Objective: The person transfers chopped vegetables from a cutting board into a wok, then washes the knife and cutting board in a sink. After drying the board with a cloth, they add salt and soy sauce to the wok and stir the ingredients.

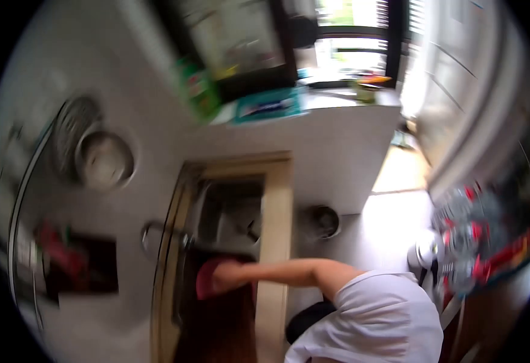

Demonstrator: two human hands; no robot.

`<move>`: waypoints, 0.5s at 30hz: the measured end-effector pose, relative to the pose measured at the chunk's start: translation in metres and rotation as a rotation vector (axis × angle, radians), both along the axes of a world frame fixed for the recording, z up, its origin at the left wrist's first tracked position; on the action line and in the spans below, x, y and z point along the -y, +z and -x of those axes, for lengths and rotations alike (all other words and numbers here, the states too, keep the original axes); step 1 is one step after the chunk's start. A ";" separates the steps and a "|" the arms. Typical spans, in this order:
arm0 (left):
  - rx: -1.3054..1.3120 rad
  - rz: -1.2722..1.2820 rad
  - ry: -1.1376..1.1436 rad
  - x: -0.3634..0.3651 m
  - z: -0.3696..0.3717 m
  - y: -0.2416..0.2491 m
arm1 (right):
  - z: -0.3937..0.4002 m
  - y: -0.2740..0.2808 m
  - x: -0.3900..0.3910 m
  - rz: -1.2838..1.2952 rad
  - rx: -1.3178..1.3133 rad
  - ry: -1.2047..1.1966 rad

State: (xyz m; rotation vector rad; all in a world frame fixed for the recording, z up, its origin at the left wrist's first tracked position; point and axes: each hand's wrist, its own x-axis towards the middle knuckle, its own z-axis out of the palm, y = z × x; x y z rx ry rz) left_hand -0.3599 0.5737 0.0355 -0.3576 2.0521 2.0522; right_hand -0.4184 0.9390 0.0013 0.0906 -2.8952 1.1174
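My right hand (225,279) reaches left over the sink counter, its forearm coming from a white sleeve (380,302). It touches a pink-red item (206,281), too blurred to tell whether cloth or bowl. The fingers are smeared and partly hidden, so their closure cannot be made out. Beneath lies a dark reddish-brown surface (219,330). Just above it in the view are the metal sink basin (219,212) and a curved faucet (151,233). My left hand is out of view.
A green bottle (199,94) and a teal packet (269,106) stand on the ledge by the window. Metal pans (104,160) hang at left. A round metal container (324,222) is near the floor; clear bottles with red caps (461,242) are at right.
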 end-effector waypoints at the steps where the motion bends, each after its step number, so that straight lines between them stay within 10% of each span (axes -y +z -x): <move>1: -0.009 -0.060 0.018 0.011 -0.012 -0.008 | 0.010 -0.028 -0.004 -0.082 -0.055 0.043; 3: -0.039 -0.183 0.059 0.027 -0.039 -0.024 | -0.009 0.025 -0.020 -0.011 -0.054 0.242; 7: -0.183 -0.317 0.242 0.006 -0.052 -0.043 | 0.030 -0.063 -0.028 0.056 0.135 0.340; 10: -0.120 0.024 0.355 -0.007 -0.069 -0.042 | 0.041 -0.079 -0.022 0.123 0.227 0.464; 15: -0.071 0.136 0.729 -0.029 -0.048 -0.051 | 0.018 -0.034 0.047 0.183 -0.177 0.674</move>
